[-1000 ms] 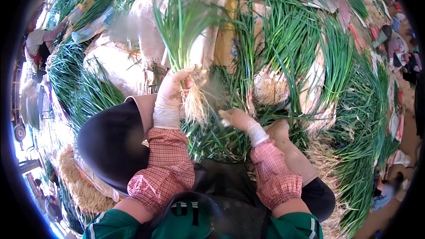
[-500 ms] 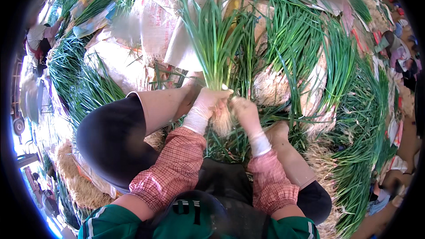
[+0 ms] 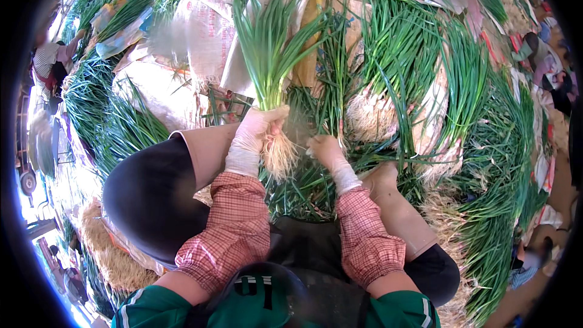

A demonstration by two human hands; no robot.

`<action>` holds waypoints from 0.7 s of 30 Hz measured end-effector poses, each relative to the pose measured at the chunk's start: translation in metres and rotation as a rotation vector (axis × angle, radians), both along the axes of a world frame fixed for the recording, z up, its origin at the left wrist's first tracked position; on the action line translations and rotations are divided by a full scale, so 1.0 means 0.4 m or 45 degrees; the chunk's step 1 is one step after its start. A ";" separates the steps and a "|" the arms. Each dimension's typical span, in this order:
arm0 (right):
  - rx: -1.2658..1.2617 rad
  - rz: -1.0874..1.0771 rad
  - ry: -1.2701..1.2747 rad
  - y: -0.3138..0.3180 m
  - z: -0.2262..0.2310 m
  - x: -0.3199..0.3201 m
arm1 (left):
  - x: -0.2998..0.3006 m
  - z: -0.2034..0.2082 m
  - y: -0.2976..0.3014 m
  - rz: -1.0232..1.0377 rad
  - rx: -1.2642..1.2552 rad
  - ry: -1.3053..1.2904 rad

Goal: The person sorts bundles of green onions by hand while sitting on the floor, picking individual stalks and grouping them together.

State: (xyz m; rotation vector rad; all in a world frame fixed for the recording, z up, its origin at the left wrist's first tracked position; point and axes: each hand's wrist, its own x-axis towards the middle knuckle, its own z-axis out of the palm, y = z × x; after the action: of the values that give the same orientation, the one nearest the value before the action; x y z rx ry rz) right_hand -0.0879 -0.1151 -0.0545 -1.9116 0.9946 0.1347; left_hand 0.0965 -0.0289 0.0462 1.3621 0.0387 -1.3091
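Observation:
My left hand (image 3: 252,126), in a pale covering with a white wrist band, is closed round a bunch of green onions (image 3: 267,64) just above the roots. The leaves stand up and away from me, and the stringy pale roots (image 3: 279,153) hang below my fist. To the right and apart from the bunch is my right hand (image 3: 328,150), its fingers curled together; what they pinch, if anything, is too small to make out. Beyond it lies a slim row of green onions (image 3: 336,79), its stem ends close to my right fingers.
Between my bent legs lie loose green leaves (image 3: 297,197). Root-heavy bundles of green onions (image 3: 371,115) are piled to the right. White woven sacks (image 3: 209,21) and a yellow-brown sack (image 3: 308,24) lie ahead. Other people (image 3: 51,64) sit at the far left and right edges.
My left hand has moved left and slightly up with the bunch. My right hand has shifted slightly left, and the gap between the two hands is wider.

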 end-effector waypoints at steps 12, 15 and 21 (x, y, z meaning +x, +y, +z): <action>-0.314 -0.310 -0.121 0.004 0.204 -0.016 | -0.125 -0.080 -0.051 -0.025 0.030 0.046; 0.217 -0.341 -0.298 0.021 0.193 -0.022 | -0.125 -0.104 -0.046 -0.074 0.151 -0.079; 0.444 -0.900 -0.541 -0.119 0.053 0.100 | -0.152 -0.092 -0.057 -0.164 0.137 -0.158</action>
State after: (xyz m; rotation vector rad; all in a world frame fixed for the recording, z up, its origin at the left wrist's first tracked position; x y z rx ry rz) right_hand -0.0479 -0.1628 -0.0332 -1.1243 1.1921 -0.4608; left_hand 0.0357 -0.0517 0.0095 1.5566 -0.0656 -1.3418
